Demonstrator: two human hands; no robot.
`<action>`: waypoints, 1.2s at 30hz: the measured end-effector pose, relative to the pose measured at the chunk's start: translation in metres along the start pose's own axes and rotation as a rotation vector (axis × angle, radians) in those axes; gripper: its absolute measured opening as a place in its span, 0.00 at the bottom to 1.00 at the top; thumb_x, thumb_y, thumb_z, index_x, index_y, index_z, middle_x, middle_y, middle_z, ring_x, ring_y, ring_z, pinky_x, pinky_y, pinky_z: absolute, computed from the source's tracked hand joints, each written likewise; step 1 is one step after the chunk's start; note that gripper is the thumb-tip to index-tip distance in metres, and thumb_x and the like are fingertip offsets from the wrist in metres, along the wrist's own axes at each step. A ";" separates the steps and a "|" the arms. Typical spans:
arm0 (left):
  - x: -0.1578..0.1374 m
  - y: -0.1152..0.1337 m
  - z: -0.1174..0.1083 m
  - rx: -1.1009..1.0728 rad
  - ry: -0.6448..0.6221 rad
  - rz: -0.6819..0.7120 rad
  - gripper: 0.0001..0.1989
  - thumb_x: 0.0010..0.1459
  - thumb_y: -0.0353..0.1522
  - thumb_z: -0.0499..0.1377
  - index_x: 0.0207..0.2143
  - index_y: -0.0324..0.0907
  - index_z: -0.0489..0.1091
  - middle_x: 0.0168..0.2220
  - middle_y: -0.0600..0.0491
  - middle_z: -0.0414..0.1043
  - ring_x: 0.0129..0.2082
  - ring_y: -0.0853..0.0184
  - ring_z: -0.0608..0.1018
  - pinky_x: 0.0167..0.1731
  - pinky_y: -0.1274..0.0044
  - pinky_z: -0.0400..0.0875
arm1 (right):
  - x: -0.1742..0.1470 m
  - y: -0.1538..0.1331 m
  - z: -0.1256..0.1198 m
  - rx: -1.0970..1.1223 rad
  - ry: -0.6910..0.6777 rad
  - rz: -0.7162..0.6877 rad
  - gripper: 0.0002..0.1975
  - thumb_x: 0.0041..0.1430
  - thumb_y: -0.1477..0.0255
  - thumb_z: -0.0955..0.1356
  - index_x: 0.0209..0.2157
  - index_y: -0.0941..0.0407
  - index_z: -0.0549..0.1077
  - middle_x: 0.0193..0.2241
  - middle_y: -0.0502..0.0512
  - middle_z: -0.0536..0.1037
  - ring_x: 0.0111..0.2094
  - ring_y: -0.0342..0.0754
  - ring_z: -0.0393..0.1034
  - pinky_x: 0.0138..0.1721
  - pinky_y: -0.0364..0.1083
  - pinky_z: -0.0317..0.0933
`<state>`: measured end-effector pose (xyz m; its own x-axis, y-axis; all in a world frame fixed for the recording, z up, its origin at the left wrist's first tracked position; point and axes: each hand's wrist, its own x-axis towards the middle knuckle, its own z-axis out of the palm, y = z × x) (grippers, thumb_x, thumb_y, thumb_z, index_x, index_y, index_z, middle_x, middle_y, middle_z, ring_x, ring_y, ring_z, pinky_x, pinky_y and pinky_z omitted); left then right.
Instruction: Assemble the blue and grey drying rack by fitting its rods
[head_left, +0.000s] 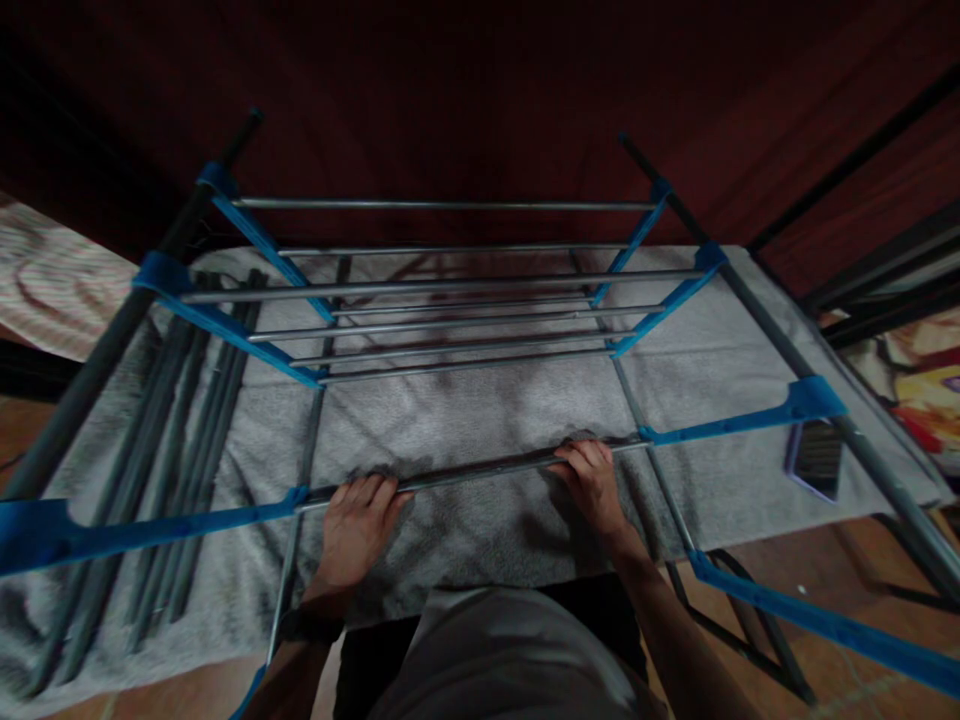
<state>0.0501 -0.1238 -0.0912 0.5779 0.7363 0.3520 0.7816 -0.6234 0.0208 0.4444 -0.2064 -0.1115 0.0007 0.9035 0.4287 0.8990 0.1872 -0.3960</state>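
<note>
A rack of grey metal tubes and blue plastic brackets stands over a table. Across its lower near part runs a metal tube (480, 470), spanning the left blue bracket (187, 522) and the right blue bracket (735, 424). My left hand (358, 525) wraps over this tube close to its left end. My right hand (592, 480) grips the same tube near the right end, fingers curled over the top. Farther off, several metal crossbars (450, 288) join more blue brackets. The undersides of both hands' grips are hidden.
Several loose grey tubes (161, 440) lie on the grey cloth (480, 410) at the left. A phone (816, 458) rests on the cloth at the right, behind an upright tube. Another blue bracket (825, 620) juts out at the lower right. A dark red curtain (450, 100) hangs behind.
</note>
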 end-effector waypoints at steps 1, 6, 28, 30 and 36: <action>0.000 0.000 0.000 0.005 0.000 0.002 0.14 0.74 0.40 0.53 0.38 0.45 0.74 0.33 0.49 0.76 0.35 0.58 0.76 0.40 0.68 0.65 | 0.000 0.000 0.000 0.002 0.001 0.004 0.06 0.75 0.64 0.67 0.44 0.49 0.75 0.40 0.52 0.79 0.44 0.53 0.72 0.52 0.55 0.61; 0.000 -0.001 0.001 0.040 0.008 0.015 0.14 0.74 0.39 0.53 0.37 0.44 0.73 0.33 0.50 0.77 0.35 0.58 0.77 0.39 0.68 0.66 | -0.002 0.001 0.002 -0.001 0.006 0.017 0.06 0.74 0.65 0.67 0.45 0.49 0.76 0.41 0.53 0.80 0.45 0.53 0.72 0.53 0.55 0.61; 0.000 -0.001 0.001 -0.013 -0.048 -0.018 0.15 0.74 0.39 0.52 0.39 0.45 0.76 0.33 0.49 0.77 0.36 0.57 0.77 0.40 0.66 0.64 | -0.002 0.001 0.001 -0.046 -0.036 0.007 0.08 0.75 0.67 0.66 0.45 0.50 0.78 0.40 0.54 0.81 0.45 0.54 0.73 0.54 0.55 0.62; 0.000 -0.001 0.001 -0.009 -0.046 -0.019 0.15 0.74 0.39 0.52 0.39 0.45 0.76 0.33 0.49 0.77 0.36 0.57 0.77 0.39 0.66 0.64 | -0.001 0.000 0.000 -0.047 -0.035 0.007 0.08 0.75 0.66 0.66 0.45 0.50 0.78 0.40 0.54 0.81 0.45 0.54 0.73 0.55 0.56 0.62; 0.000 -0.001 0.003 -0.014 -0.014 -0.010 0.15 0.74 0.39 0.52 0.39 0.44 0.75 0.33 0.49 0.78 0.36 0.57 0.77 0.39 0.67 0.64 | 0.000 -0.004 -0.004 -0.023 -0.027 0.004 0.09 0.75 0.64 0.66 0.46 0.51 0.77 0.40 0.55 0.81 0.45 0.55 0.74 0.58 0.57 0.62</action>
<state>0.0499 -0.1227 -0.0944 0.5734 0.7459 0.3388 0.7840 -0.6196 0.0372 0.4426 -0.2084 -0.1067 -0.0074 0.9141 0.4053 0.9090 0.1751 -0.3782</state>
